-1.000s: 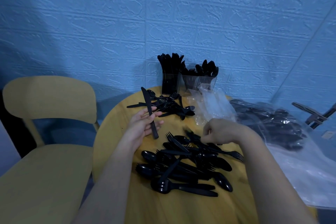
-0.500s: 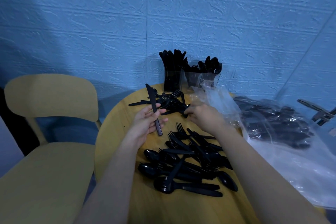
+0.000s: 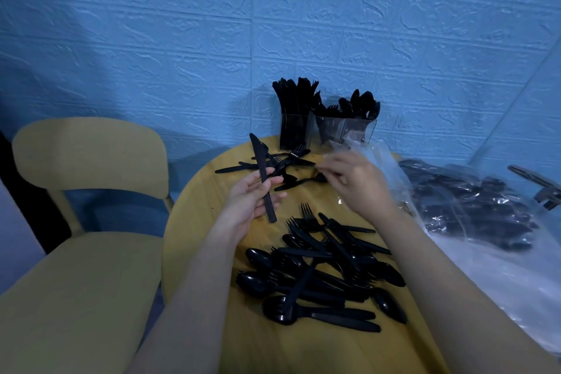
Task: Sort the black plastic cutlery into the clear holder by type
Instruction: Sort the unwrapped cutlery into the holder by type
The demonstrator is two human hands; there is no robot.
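Observation:
My left hand [image 3: 249,200] grips a black knife [image 3: 260,167] by its handle, blade pointing up and away. My right hand [image 3: 361,182], blurred, hovers at the right edge of a small far pile of cutlery [image 3: 282,164]; its fingertips pinch the end of a black utensil [image 3: 303,182] that lies there. The clear holder [image 3: 329,130] stands at the table's far edge against the wall, with knives on the left, forks in the middle and spoons on the right. A larger heap of forks, spoons and knives [image 3: 328,270] lies between my forearms.
The round yellow table [image 3: 203,197] is small. A yellow chair [image 3: 91,155] stands on its left. A clear plastic bag of more black cutlery [image 3: 473,209] lies on the right, with crumpled clear wrap [image 3: 376,155] beside the holder. A blue textured wall is close behind.
My right hand left the near heap and moved up to the far pile, where it now pinches a utensil. My left hand kept hold of the knife.

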